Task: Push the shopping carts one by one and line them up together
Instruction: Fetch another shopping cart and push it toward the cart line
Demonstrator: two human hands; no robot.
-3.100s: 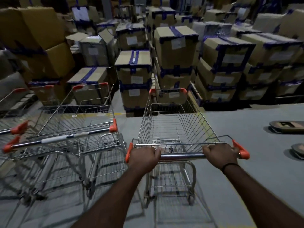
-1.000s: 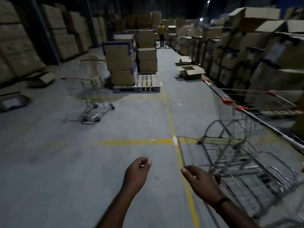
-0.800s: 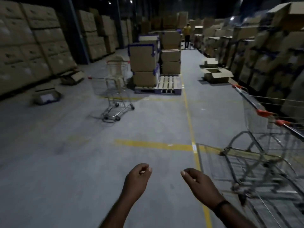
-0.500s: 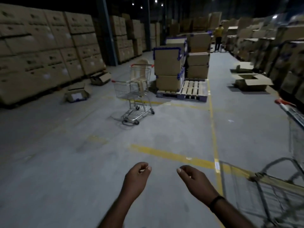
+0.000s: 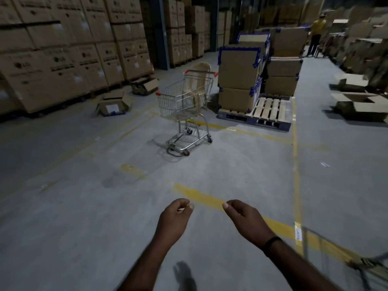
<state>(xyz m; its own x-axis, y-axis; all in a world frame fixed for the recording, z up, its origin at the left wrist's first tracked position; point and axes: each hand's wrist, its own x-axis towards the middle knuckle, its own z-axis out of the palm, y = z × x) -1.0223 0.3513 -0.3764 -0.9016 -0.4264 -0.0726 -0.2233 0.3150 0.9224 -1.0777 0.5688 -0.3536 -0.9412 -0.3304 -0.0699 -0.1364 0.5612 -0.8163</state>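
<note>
A lone wire shopping cart point(image 5: 185, 108) with orange corner caps stands on the grey floor ahead, a few metres from me, in front of a beige plastic chair point(image 5: 199, 80). My left hand point(image 5: 175, 217) and my right hand point(image 5: 244, 219) hang in front of me, low in the view, fingers loosely curled and holding nothing. Both are far from the cart. At the bottom right edge a sliver of another cart's frame point(image 5: 369, 267) shows.
A pallet point(image 5: 266, 112) with stacked taped boxes point(image 5: 239, 76) sits right of the cart. Tall box stacks point(image 5: 52, 55) line the left. Open cartons point(image 5: 114, 103) lie on the floor left and right point(image 5: 357, 103). A person in yellow point(image 5: 317, 34) stands far back. Yellow lines point(image 5: 210, 198) cross the floor.
I let go of the cart I was pushing and turned left. The lined-up carts slid out at the right edge; the lone cart now sits near the centre and closer.
</note>
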